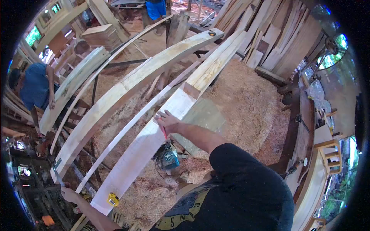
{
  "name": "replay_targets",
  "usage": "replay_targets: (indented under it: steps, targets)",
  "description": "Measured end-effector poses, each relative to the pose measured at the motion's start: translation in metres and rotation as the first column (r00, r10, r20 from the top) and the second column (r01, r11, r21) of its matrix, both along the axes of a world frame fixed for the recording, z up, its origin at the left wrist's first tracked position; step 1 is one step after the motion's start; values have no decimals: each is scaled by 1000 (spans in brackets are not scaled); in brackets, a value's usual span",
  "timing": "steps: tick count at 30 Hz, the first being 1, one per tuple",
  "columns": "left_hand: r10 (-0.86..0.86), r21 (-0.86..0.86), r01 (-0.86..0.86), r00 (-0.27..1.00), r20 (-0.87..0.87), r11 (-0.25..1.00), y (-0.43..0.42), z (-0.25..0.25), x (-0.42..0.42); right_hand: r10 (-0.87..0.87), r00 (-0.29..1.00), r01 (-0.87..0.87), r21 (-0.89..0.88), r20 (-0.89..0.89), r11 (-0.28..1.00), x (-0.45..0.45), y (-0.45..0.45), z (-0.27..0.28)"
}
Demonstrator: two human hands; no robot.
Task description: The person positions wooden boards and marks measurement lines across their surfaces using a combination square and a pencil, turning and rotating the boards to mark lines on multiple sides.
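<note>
My right hand (167, 123) rests on a long, pale wooden beam (131, 165), fingers partly spread. A thin red stick, which looks like a pencil (165, 133), is held under the palm side. At the lower left, my left hand (70, 195) grips the end of a metal square (58, 171), whose dark part lies against the near end of a curved beam (94, 115). On the lower end of the pale beam sits a yellow tape measure (113, 199). Between the two beams runs a narrow wooden strip (127, 134).
A teal power tool (169, 158) sits on the ground below the beam. Sawdust (246, 104) covers the floor. Planks (281, 34) lean at the upper right. Another person in blue (36, 86) stands by a further beam (73, 88) at left. A dark object (212, 33) lies on the curved beam's far end.
</note>
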State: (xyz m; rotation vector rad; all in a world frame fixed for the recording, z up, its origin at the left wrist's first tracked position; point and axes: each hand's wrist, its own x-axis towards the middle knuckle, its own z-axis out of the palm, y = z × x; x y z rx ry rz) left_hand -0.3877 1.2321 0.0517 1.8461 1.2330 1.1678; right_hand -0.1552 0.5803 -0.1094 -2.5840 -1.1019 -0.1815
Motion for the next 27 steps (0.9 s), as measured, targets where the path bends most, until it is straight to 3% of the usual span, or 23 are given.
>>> replay_targets:
  steps: [2, 3, 4, 5, 7, 9, 10, 11, 12, 13, 14, 15, 16, 17, 18, 19, 20, 21, 25, 27]
  targets:
    - [-90, 50, 90, 996, 4, 995, -63, 23, -20, -107, 958, 103, -29, -266, 994, 0, 14, -4]
    - [-131, 58, 131, 991, -16, 990, -110, 38, -33, -74, 933, 147, 186, -353, 971, -10, 12, 10]
    - [-171, 65, 173, 985, -35, 983, -156, 53, -45, -60, 970, 166, 460, -237, 872, -31, 6, 31]
    - [-280, 26, 279, 956, 90, 960, -190, 55, -54, -1, 946, 183, 529, -325, 829, -53, -8, 67]
    - [-449, -9, 480, 827, 337, 877, -268, 58, -77, 171, 930, 130, 726, -326, 676, -83, -51, 102]
    - [-428, -147, 568, 743, 515, 810, -378, 74, -84, 171, 906, 167, 699, -387, 695, -91, -110, 103]
    - [-562, -136, 682, 685, 464, 719, -433, 87, -88, 166, 892, 194, 688, -420, 699, -96, -138, 106]
    - [-568, -120, 717, 632, 528, 687, -463, 71, -87, 234, 784, 264, 650, -575, 712, -97, -183, 135]
    - [-528, -141, 684, 662, 532, 716, -530, 87, -74, 357, 508, 473, 600, -784, 645, -91, -220, 141]
    - [-506, -250, 784, 572, 646, 567, -568, 81, -69, 481, 181, 641, 474, -858, 604, -84, -255, 146]
    - [-547, -396, 810, 585, 598, 433, -600, 88, -66, 597, 110, 682, 497, -794, 536, -78, -290, 145]
    - [-530, -397, 797, 600, 599, 454, -640, 74, -54, 702, 43, 726, 505, -710, 466, -73, -325, 137]
    - [-493, -396, 867, 497, 714, 301, -668, 55, -45, 795, -21, 774, 494, -607, 397, -71, -354, 130]
    - [-539, -413, 887, 455, 709, 207, -717, 70, -38, 809, 17, 782, 512, -587, 355, -75, -376, 125]
    - [-555, -348, 932, 345, 757, 105, -739, 49, -32, 822, 56, 788, 530, -567, 312, -81, -394, 121]
    - [-455, -487, 873, 442, 773, 21, -773, 60, -26, 833, 94, 794, 546, -545, 268, -87, -408, 117]
    - [-520, -516, 855, 415, 747, -59, -785, 43, -18, 845, 125, 794, 563, -521, 230, -97, -420, 120]
    - [-478, -516, 844, 396, 784, -148, -805, 34, -13, 854, 157, 793, 578, -497, 191, -108, -430, 131]
    - [-559, -537, 786, 307, 770, -308, -862, 25, 4, 832, 267, 828, 557, -487, 60, -120, -448, 135]
    - [-601, -551, 744, 256, 757, -376, -879, 16, 5, 708, 346, 844, 533, -615, 51, -123, -456, 146]
